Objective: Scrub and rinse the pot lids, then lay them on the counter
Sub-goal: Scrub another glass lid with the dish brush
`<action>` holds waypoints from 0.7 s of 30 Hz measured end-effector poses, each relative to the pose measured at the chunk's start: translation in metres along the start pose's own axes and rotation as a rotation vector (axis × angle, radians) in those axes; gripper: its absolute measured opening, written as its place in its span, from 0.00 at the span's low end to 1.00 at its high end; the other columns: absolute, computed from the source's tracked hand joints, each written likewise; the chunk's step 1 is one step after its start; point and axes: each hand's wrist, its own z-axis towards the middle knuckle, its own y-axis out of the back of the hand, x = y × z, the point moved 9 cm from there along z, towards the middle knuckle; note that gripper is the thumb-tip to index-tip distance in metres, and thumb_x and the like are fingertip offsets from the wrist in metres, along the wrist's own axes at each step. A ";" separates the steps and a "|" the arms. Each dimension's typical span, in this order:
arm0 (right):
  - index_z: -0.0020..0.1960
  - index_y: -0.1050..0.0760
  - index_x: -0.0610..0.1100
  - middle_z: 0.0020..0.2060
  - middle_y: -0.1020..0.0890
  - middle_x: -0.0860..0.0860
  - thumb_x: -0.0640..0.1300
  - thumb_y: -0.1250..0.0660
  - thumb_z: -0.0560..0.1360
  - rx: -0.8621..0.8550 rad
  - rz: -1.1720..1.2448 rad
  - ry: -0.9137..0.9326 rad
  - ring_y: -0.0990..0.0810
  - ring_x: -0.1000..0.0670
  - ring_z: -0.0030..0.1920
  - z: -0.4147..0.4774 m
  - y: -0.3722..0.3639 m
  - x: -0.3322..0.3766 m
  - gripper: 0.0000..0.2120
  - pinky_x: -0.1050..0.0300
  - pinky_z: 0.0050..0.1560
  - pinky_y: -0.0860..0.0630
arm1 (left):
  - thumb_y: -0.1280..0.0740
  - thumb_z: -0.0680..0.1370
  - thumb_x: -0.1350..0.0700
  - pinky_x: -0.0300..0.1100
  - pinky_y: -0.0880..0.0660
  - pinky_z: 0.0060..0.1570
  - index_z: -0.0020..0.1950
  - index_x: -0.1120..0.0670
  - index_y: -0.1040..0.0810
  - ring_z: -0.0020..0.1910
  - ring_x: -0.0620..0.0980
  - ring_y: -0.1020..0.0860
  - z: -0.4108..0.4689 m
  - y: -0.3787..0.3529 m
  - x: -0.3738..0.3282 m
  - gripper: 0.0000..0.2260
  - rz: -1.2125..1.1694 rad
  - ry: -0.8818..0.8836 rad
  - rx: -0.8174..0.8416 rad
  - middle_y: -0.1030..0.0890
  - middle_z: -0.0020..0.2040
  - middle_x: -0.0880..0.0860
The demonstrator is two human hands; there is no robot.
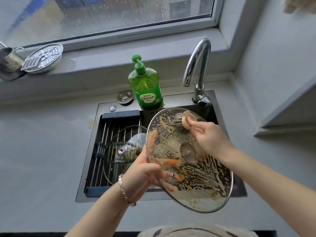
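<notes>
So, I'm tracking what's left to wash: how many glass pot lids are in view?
2. The soapy lid is gripped by the left hand, tilted above the sink; the second lid lies on the rack across the sink's left side. Others could be hidden.

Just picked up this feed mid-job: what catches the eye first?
A big glass lid, streaked with suds, is tilted over the sink: the left hand holds its left edge while the right hand scrubs its far rim with a round brush. A second glass lid lies on the sink's rack to the left, and a bright green soap bottle stands behind the sink.
</notes>
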 end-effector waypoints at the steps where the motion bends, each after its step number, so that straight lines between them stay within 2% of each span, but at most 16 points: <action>1: 0.69 0.32 0.51 0.55 0.19 0.48 0.40 0.42 0.80 0.002 -0.003 0.025 0.20 0.40 0.49 0.000 -0.001 0.005 0.18 0.46 0.50 0.22 | 0.41 0.62 0.72 0.58 0.20 0.39 0.68 0.34 0.43 0.46 0.65 0.19 0.002 0.000 -0.001 0.44 0.035 0.001 -0.011 0.20 0.54 0.65; 2: 0.69 0.34 0.51 0.59 0.21 0.48 0.39 0.42 0.79 0.048 0.032 0.103 0.21 0.37 0.52 -0.006 -0.011 0.020 0.19 0.42 0.53 0.23 | 0.41 0.62 0.72 0.58 0.20 0.39 0.69 0.37 0.42 0.46 0.64 0.19 0.004 0.000 -0.003 0.43 0.061 -0.007 -0.023 0.19 0.53 0.63; 3: 0.69 0.35 0.52 0.62 0.23 0.48 0.37 0.41 0.79 0.131 0.084 0.196 0.20 0.37 0.51 -0.016 -0.028 0.036 0.21 0.40 0.52 0.23 | 0.41 0.62 0.72 0.57 0.20 0.38 0.70 0.41 0.41 0.45 0.62 0.18 0.005 0.001 -0.004 0.42 0.066 -0.016 -0.029 0.18 0.51 0.61; 5: 0.67 0.37 0.54 0.62 0.22 0.49 0.36 0.41 0.78 0.213 0.113 0.288 0.18 0.43 0.39 -0.030 -0.041 0.048 0.21 0.46 0.40 0.19 | 0.41 0.62 0.73 0.56 0.20 0.38 0.70 0.45 0.41 0.43 0.62 0.18 0.004 0.002 -0.004 0.40 0.044 -0.016 -0.011 0.17 0.49 0.60; 7: 0.67 0.34 0.54 0.56 0.19 0.48 0.40 0.41 0.79 0.038 0.072 0.190 0.25 0.53 0.26 0.004 -0.012 0.031 0.18 0.58 0.28 0.25 | 0.42 0.63 0.73 0.57 0.20 0.37 0.71 0.40 0.43 0.48 0.66 0.20 0.003 -0.001 -0.003 0.43 0.030 0.008 0.031 0.18 0.53 0.62; 9: 0.67 0.31 0.51 0.51 0.17 0.46 0.43 0.42 0.80 -0.115 -0.017 0.081 0.27 0.57 0.28 0.023 0.013 0.017 0.16 0.59 0.30 0.27 | 0.41 0.63 0.73 0.57 0.21 0.39 0.71 0.36 0.46 0.52 0.67 0.21 0.005 -0.003 -0.001 0.45 0.045 0.032 0.038 0.19 0.54 0.62; 10: 0.68 0.32 0.50 0.50 0.17 0.45 0.43 0.42 0.80 -0.091 -0.002 0.103 0.25 0.55 0.29 0.019 0.010 0.021 0.17 0.55 0.32 0.25 | 0.41 0.63 0.73 0.58 0.21 0.40 0.72 0.37 0.46 0.51 0.66 0.20 0.006 -0.004 -0.001 0.45 0.058 0.030 0.030 0.19 0.54 0.62; 13: 0.68 0.37 0.52 0.49 0.17 0.44 0.39 0.41 0.79 0.167 0.054 0.313 0.20 0.45 0.33 -0.027 -0.038 0.046 0.20 0.43 0.35 0.21 | 0.41 0.62 0.73 0.64 0.23 0.45 0.72 0.44 0.43 0.48 0.62 0.18 0.007 0.002 -0.004 0.42 0.071 -0.016 -0.012 0.17 0.50 0.58; 14: 0.67 0.37 0.54 0.49 0.17 0.44 0.38 0.40 0.78 0.182 0.050 0.340 0.21 0.45 0.32 -0.033 -0.038 0.047 0.20 0.44 0.33 0.22 | 0.41 0.62 0.73 0.68 0.26 0.48 0.72 0.44 0.42 0.50 0.62 0.19 0.006 0.005 -0.006 0.42 0.068 -0.032 -0.019 0.17 0.51 0.58; 16: 0.66 0.36 0.54 0.48 0.17 0.45 0.40 0.41 0.79 0.033 0.050 0.237 0.24 0.51 0.29 -0.002 -0.011 0.029 0.18 0.52 0.31 0.23 | 0.42 0.62 0.74 0.72 0.30 0.51 0.71 0.39 0.42 0.54 0.66 0.21 0.003 0.005 -0.009 0.44 0.064 -0.035 0.002 0.19 0.55 0.61; 18: 0.68 0.33 0.52 0.47 0.17 0.47 0.41 0.41 0.80 -0.152 -0.044 0.098 0.25 0.54 0.30 0.020 0.020 0.009 0.17 0.58 0.32 0.26 | 0.42 0.62 0.73 0.68 0.25 0.46 0.72 0.37 0.46 0.53 0.68 0.21 0.002 0.001 -0.006 0.46 0.081 -0.003 0.028 0.20 0.55 0.64; 19: 0.68 0.32 0.50 0.46 0.17 0.48 0.41 0.41 0.80 -0.161 -0.077 0.102 0.26 0.54 0.30 0.019 0.020 0.006 0.17 0.60 0.31 0.27 | 0.42 0.62 0.73 0.65 0.23 0.44 0.72 0.37 0.47 0.51 0.67 0.21 0.002 0.000 -0.006 0.46 0.089 0.006 0.032 0.20 0.55 0.64; 21: 0.68 0.33 0.50 0.45 0.17 0.50 0.39 0.41 0.79 -0.008 -0.038 0.252 0.28 0.53 0.25 0.000 -0.011 0.020 0.18 0.57 0.27 0.27 | 0.42 0.63 0.73 0.65 0.23 0.43 0.72 0.37 0.46 0.51 0.67 0.21 0.003 0.002 -0.005 0.46 0.077 0.001 0.022 0.21 0.56 0.65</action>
